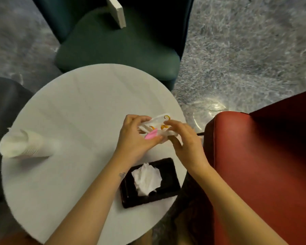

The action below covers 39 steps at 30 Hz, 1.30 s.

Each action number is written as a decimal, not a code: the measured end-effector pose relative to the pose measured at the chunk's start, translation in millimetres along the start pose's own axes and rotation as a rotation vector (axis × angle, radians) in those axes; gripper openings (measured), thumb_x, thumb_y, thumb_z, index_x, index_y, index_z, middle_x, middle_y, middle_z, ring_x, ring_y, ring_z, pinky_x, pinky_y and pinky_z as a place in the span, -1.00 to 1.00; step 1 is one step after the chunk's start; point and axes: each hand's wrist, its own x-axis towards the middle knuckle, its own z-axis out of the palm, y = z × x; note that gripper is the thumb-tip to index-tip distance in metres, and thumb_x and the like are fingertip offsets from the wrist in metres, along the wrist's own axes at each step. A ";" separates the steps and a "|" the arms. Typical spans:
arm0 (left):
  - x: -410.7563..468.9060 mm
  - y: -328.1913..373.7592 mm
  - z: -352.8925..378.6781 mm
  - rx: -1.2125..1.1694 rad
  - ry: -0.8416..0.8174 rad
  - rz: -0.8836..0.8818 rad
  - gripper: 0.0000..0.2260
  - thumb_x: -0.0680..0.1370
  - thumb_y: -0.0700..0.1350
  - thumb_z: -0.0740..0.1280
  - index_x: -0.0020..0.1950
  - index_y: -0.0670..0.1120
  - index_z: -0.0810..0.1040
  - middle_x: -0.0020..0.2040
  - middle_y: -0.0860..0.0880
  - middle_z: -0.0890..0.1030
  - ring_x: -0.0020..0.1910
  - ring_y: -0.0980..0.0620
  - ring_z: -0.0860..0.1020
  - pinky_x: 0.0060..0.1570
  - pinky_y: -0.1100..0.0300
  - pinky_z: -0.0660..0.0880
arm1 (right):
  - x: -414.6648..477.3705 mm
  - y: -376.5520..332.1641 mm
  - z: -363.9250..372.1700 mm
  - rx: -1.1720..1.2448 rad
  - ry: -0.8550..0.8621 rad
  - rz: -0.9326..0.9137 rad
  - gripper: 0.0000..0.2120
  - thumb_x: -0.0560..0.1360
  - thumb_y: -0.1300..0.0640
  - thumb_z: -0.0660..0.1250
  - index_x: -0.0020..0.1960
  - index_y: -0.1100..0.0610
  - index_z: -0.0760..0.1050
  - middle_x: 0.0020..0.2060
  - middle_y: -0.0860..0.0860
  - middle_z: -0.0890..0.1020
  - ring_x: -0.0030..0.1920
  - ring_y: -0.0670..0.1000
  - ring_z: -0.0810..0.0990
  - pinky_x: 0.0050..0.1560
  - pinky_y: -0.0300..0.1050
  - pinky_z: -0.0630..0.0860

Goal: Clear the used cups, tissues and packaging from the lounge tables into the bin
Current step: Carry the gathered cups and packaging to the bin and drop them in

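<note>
Hands: left hand [136, 137] grips the left end of a crumpled piece of packaging [159, 123], fingers curled over the top and thumb beneath. The right hand [185, 140] lies over the right end with fingers half bent, and it looks like a pinch with the thumb underneath. Both hands are closed on the same item and neither is free. The packaging is held just above the right edge of the round white tabletop [69, 103], next to the red chair [263, 156]. It is white and thin, creased and partly folded, with orange print on the upper face. A small pink piece [150, 134] shows at the lower edge by the left thumb, but I cannot tell whether it is part of the wrapper or something separate. The material looks light and limp, so it should crush down easily. Progress, as a judgement: early to middle. One item is in hand and nothing can be confirmed as binned, since no bin is in view. A stack of cups [25, 145] stands at the left side of the tabletop. A black tissue box [168, 167] sits near the front edge with a white tissue [147, 179] bunched in its opening, which looks like fresh stock rather than waste. A green chair [117, 50] stands beyond the tabletop.
</note>
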 end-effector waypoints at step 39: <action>-99.8 -81.0 23.6 0.743 0.146 -0.012 -0.49 0.41 0.03 0.42 0.33 0.06 0.37 0.36 -0.02 0.31 0.36 -0.06 0.18 0.25 0.04 0.07 | -83.7 -5.2 58.9 -0.338 -0.141 0.350 -0.58 0.24 0.01 0.53 0.01 0.09 0.46 0.06 0.04 0.44 0.09 0.09 0.33 -0.07 -0.18 0.00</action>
